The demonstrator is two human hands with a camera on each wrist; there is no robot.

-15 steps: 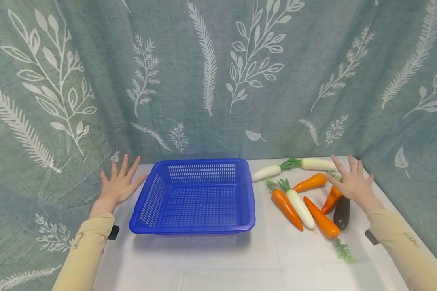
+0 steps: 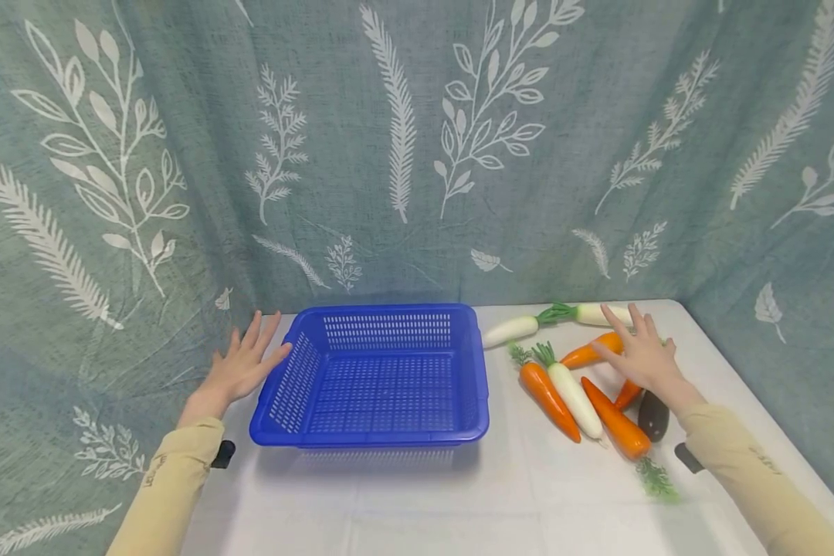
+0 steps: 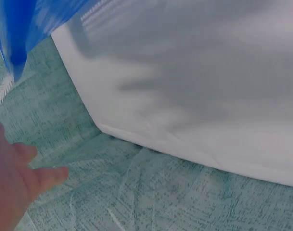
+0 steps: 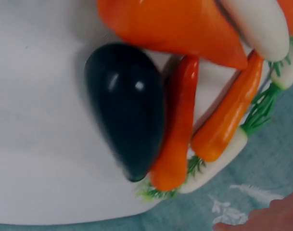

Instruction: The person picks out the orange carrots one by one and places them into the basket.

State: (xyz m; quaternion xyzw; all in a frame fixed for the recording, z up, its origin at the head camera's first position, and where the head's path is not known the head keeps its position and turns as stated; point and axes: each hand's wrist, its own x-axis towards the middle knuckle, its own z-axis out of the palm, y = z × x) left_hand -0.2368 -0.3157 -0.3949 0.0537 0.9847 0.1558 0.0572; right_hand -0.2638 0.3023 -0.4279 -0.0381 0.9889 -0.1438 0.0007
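My left hand (image 2: 239,372) is held with fingers spread beside the left rim of a blue plastic basket (image 2: 368,441); whether it touches the rim I cannot tell. My right hand (image 2: 648,363) hovers, fingers spread and holding nothing, above a group of vegetables. Beneath and around it lie several orange carrots (image 2: 616,423), a dark eggplant (image 2: 653,418) and white radishes (image 2: 575,403) with green tops. Part of one carrot (image 2: 628,395) is hidden by the hand. In the right wrist view the eggplant (image 4: 127,106) lies next to a carrot (image 4: 177,130).
A white-covered table (image 2: 417,510) carries everything. Green curtains (image 2: 361,154) with white leaf prints stand behind and along both sides. Two radishes (image 2: 514,330) lie along the back edge, right of the basket. Each wrist wears a small black device (image 2: 224,454).
Both hands have moved inward: the left to the right, toward the basket's rim, and the right to the left, farther over the vegetables. Basket and vegetables stay in place.
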